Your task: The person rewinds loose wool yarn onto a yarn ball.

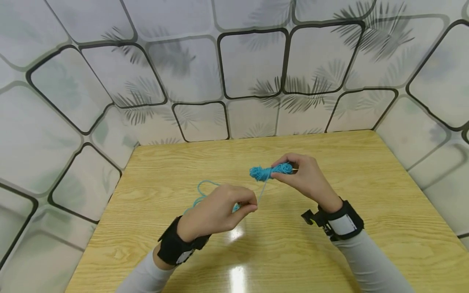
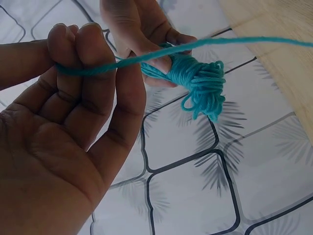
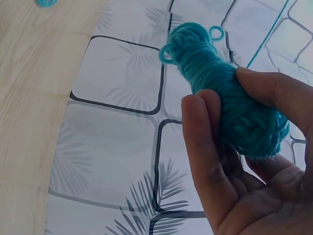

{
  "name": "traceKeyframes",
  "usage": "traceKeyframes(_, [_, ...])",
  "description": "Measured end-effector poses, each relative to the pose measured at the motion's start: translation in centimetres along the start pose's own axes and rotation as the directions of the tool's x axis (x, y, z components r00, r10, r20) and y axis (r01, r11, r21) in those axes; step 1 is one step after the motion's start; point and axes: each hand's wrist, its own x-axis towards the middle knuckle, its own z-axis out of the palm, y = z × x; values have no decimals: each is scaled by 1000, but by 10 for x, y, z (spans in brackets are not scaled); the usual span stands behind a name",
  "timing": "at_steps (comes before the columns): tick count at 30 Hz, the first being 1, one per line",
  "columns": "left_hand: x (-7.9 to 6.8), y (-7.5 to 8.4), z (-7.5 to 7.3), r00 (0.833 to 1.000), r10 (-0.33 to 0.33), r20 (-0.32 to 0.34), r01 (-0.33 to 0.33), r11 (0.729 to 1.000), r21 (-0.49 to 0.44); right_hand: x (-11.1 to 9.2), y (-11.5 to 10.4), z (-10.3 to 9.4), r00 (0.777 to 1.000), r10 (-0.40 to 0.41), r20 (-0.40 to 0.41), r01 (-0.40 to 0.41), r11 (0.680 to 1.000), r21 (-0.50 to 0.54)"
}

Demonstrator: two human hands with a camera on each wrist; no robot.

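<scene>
A small bundle of blue yarn point(image 1: 261, 173), wound tightly round its middle with loops at its ends, is held above the table by my right hand point(image 1: 307, 179). In the right wrist view, thumb and fingers grip the yarn bundle point(image 3: 230, 98) from both sides. My left hand point(image 1: 221, 209) is lower and to the left, pinching a strand of the same yarn point(image 2: 105, 67) between thumb and fingertips. That strand runs up to the bundle in the head view. Loose yarn point(image 1: 200, 197) loops on the table behind my left hand, which partly hides it.
The wooden table point(image 1: 165, 167) lies under both hands. Patterned white panels point(image 1: 253, 65) with dark outlines and leaf prints stand along its back and sides. A black strap with a small mount point(image 1: 342, 221) is on each wrist.
</scene>
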Motion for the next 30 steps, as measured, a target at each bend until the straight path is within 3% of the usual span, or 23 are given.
traceKeyframes(3, [1,-1,2,1000,-6,10,6,1000,-15,0,-1,-1,1000,-1,-12,2,998,67])
traceKeyframes(6, [2,-2,7,999,-12,44,12,1000,-20,0,-3,-3,1000,-1,-8,2,978,208])
traceKeyframes(14, [4,-10,22,989,-55,136,62,997,-49,-7,-17,-11,996,-46,82,-6,840,543])
traceKeyframes(17, [4,-16,24,985,-77,155,91,992,-84,-10,-23,-14,991,-66,114,-18,791,612])
traceKeyframes(22, [6,-27,24,979,-122,164,146,979,-141,-15,-30,-17,977,-112,181,-39,742,670])
traceKeyframes(24, [8,-33,22,977,-148,150,171,973,-153,-16,-32,-18,959,-168,227,-30,738,674])
traceKeyframes(26, [10,-38,18,977,-168,128,187,970,-156,-17,-33,-17,927,-251,278,2,745,667])
traceKeyframes(30, [15,-46,9,984,-167,62,174,976,-132,-18,-34,-15,829,-411,380,79,758,648])
